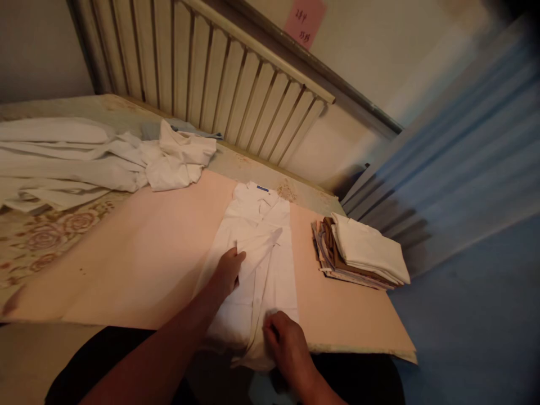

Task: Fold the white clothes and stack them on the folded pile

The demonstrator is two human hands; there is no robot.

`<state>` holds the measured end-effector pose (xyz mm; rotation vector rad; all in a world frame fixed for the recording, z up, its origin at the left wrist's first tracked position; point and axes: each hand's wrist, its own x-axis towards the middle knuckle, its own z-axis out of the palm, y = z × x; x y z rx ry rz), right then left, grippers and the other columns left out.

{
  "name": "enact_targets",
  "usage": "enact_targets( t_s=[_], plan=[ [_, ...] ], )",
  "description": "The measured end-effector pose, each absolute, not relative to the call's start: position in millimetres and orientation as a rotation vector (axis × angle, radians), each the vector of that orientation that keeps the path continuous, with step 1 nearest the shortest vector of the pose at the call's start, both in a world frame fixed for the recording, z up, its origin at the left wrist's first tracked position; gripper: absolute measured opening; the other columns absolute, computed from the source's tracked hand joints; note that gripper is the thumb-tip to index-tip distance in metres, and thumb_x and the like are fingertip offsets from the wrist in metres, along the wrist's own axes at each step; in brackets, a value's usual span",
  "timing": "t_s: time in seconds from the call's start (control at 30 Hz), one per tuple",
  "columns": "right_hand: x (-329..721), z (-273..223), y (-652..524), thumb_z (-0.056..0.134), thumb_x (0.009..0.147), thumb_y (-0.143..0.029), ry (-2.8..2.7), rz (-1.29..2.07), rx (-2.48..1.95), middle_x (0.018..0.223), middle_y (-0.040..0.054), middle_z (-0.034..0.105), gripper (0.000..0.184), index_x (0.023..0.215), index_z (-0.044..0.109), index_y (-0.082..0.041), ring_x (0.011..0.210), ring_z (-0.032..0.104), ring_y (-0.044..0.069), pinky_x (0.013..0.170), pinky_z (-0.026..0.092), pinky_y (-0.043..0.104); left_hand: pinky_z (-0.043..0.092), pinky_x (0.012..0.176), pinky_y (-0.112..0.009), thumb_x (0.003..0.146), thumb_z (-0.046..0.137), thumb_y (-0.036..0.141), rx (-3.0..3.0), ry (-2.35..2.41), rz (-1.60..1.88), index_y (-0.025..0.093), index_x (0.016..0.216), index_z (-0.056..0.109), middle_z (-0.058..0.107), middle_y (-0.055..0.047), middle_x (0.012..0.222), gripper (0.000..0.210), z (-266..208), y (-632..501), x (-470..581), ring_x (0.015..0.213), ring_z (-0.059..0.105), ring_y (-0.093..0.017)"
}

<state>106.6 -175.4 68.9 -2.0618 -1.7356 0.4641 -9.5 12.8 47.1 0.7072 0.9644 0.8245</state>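
Observation:
A white shirt (270,275) lies front up on a peach-coloured sheet, its collar away from me and a dark blue label inside the neck. The lower end hangs over the near edge. My left hand (231,270) is closed on a fold of the shirt at its left side, lifting a flap of cloth across the front. Near the hem, my right hand (284,334) is closed at the shirt's button edge, with fingers curled against the cloth. The cloth inside its grip is mostly hidden by the fingers.
A stack of folded clothes (369,250), white on top, stands at the right. Crumpled white garments (105,157) lie at the left on a floral cover (54,236). Behind is a slatted headboard (219,79); a blue curtain (455,146) hangs at the right.

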Motion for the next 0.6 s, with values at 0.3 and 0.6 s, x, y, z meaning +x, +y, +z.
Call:
enact_targets(
  t_s=[0.3, 0.6],
  plan=[
    [102, 70, -169, 0.047, 0.082, -0.011, -2.157, 0.25, -1.902, 0.082, 0.002, 0.06, 0.019, 0.09, 0.061, -0.021, 0.072, 0.054, 0.015, 0.061, 0.034, 0.025, 0.031, 0.042, -0.019, 0.067, 0.068, 0.037, 0.702, 0.928, 0.833, 0.022, 0.076, 0.048, 0.044, 0.008, 0.053, 0.026, 49, 11, -10, 0.045, 0.043, -0.009],
    [97, 79, -161, 0.041, 0.097, -0.029, -2.087, 0.368, -1.946, 0.067, -0.0024, 0.053, 0.031, 0.069, 0.052, -0.021, 0.062, 0.047, 0.012, 0.055, 0.028, 0.025, 0.034, 0.044, -0.019, 0.067, 0.066, 0.037, 0.712, 0.898, 0.85, 0.022, 0.075, 0.047, 0.043, 0.009, 0.054, 0.026, 49, 11, -9, 0.045, 0.042, -0.008]
  ],
)
